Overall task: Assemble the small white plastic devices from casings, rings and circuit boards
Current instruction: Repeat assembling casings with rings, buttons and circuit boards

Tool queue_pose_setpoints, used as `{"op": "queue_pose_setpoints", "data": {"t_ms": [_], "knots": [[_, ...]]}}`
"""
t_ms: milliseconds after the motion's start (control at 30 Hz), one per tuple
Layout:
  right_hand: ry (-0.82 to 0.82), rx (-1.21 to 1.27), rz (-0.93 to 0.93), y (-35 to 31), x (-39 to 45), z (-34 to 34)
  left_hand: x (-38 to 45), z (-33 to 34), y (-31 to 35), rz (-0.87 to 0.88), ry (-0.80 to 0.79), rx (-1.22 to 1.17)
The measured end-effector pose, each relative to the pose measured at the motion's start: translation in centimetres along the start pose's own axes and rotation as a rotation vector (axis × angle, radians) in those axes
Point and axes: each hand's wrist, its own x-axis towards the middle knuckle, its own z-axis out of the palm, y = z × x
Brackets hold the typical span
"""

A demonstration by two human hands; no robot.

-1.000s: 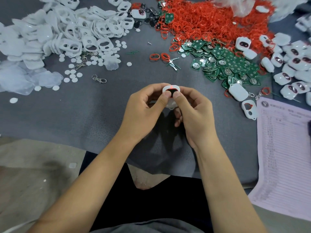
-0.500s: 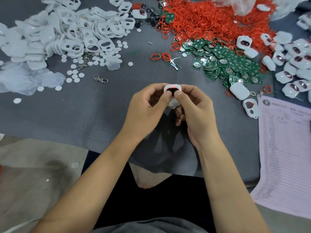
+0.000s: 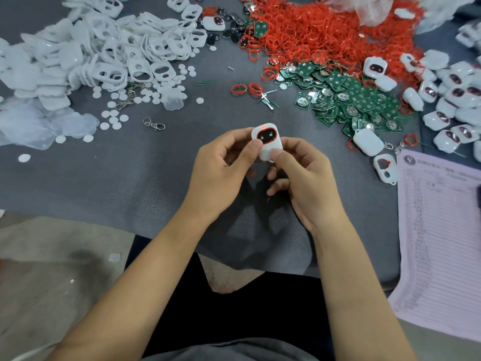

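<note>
The person's two bare forearms reach out over a grey cloth that covers the table. Above the cloth, the left hand and right hand meet around one small white device. Both hands pinch it: the left thumb presses on its face from the left, the right thumb on its lower part, with the other fingers curled behind it. The device faces up, showing a dark oval window edged in red.

Right of the device, a printed sheet hangs over the table edge. Just beyond the sheet's top corner lie an open casing with a red ring in it and a closed white shell.

Left of the device, close by, a metal clasp lies alone, with small white discs scattered past it.

Beyond the device to the right sits a heap of green boards; further right, finished units crowd the table edge. Straight beyond the device, two loose red rings lie on the cloth. Farther back a big mound of red rings spreads out, and far left of it a pile of white casings with oval cut-outs.
</note>
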Motion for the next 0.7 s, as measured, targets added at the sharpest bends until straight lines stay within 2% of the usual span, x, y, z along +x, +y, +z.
{"op": "queue_pose_setpoints", "data": {"t_ms": [167,400,700], "knots": [[0.005,-0.023,-0.021,0.2,0.0,-0.3,0.0,0.0,0.5,0.014,-0.056,0.012],[0.021,-0.080,-0.074,0.9,-0.8,-0.4,-0.1,-0.4,0.6,0.000,-0.039,0.035],[0.042,0.041,-0.084,0.4,-1.2,-0.8,0.6,0.9,1.2,-0.104,-0.014,-0.045]]}}
